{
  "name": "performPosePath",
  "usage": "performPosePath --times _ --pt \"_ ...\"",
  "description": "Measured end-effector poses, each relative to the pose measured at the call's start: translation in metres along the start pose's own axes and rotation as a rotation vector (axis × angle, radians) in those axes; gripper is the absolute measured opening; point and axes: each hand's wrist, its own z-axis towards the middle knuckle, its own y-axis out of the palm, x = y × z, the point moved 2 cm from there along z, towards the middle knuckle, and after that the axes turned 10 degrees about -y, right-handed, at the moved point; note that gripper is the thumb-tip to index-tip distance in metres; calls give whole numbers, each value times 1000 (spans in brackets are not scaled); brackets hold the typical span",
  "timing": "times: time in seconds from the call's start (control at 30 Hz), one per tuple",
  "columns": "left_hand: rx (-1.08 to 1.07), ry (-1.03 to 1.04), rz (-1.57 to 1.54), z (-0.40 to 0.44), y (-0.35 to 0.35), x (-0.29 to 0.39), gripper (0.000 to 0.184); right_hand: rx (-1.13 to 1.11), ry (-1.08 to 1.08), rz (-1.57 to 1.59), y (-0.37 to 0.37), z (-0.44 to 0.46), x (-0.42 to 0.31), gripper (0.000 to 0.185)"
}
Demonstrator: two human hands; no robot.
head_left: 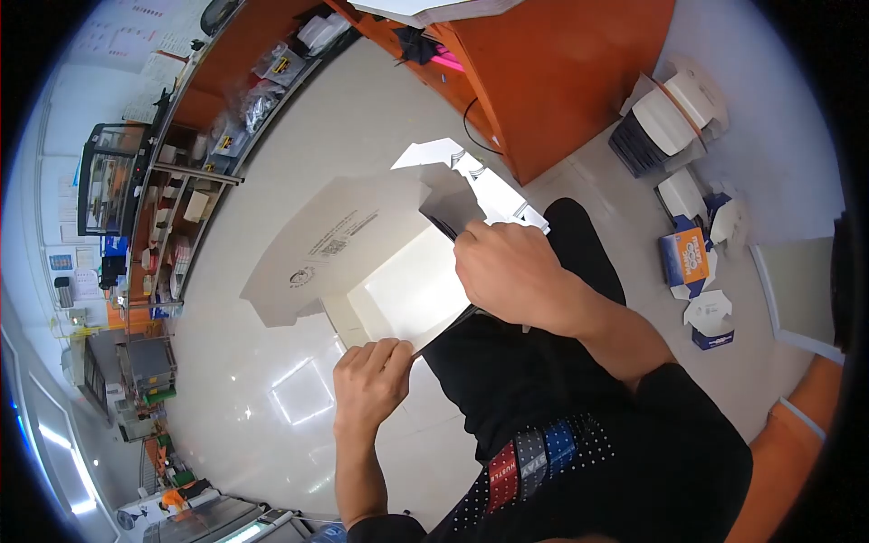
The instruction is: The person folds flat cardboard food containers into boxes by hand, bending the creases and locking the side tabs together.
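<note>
An open cardboard box (398, 281), white inside, is held in front of my body with its lid flap (339, 226) spread out to the upper left. Small printed text and a square code show on that flap. My left hand (371, 380) is closed on the near lower rim of the box, fingers curled over the edge. Farther right, my right hand (507, 271) grips the box's other corner, by a folded side flap. Behind the box lie white cardboard pieces (489, 185) with black marks, partly hidden by it.
Several folded boxes (665, 122) and an orange-and-blue box (685, 256) rest on the floor at right, with a small dark-blue box (711, 335) below. An orange-brown desk (561, 81) stands at the top. Shelves (217, 136) with bagged items line the left. Another person (186, 493) appears far off.
</note>
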Motion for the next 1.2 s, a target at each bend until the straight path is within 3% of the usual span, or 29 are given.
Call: performPosePath --times 0.07,0.13,0.23,0.33,0.37,0.43,0.57,0.77,0.93,1.0,1.13,1.2 --pt "37 2 -62 2 -3 -2 20 -44 1 -27 -2 5 -1 18" --pt "124 11 -182 4 -7 -6 20 65 20 -12 -1 8 -4 18" --pt "333 -300 -103 -6 -9 -20 24 133 34 -38 6 13 -4 15" --pt "451 -764 -375 2 -10 -17 28 86 39 -56 5 18 -8 10" --pt "424 -795 -332 4 -11 -19 37 58 42 -61 4 18 -8 9" --pt "391 -868 -298 11 -13 -18 38 99 17 -72 5 17 -9 7" --pt "261 -994 -451 11 -1 -31 37 124 11 -99 6 14 -6 7" --pt "240 -952 -386 13 -5 -33 35 63 37 -76 7 13 -1 8" --pt "254 -968 -433 1 3 -49 40 180 76 43 10 7 -5 33" --pt "262 -1009 -656 -6 11 -60 52 450 77 128 1 -13 7 40" --pt "343 -1010 -1131 -23 28 -52 61 601 481 287 35 -100 112 33" --pt "268 -1062 -1468 -28 34 -51 65 482 822 288 52 -167 179 29"
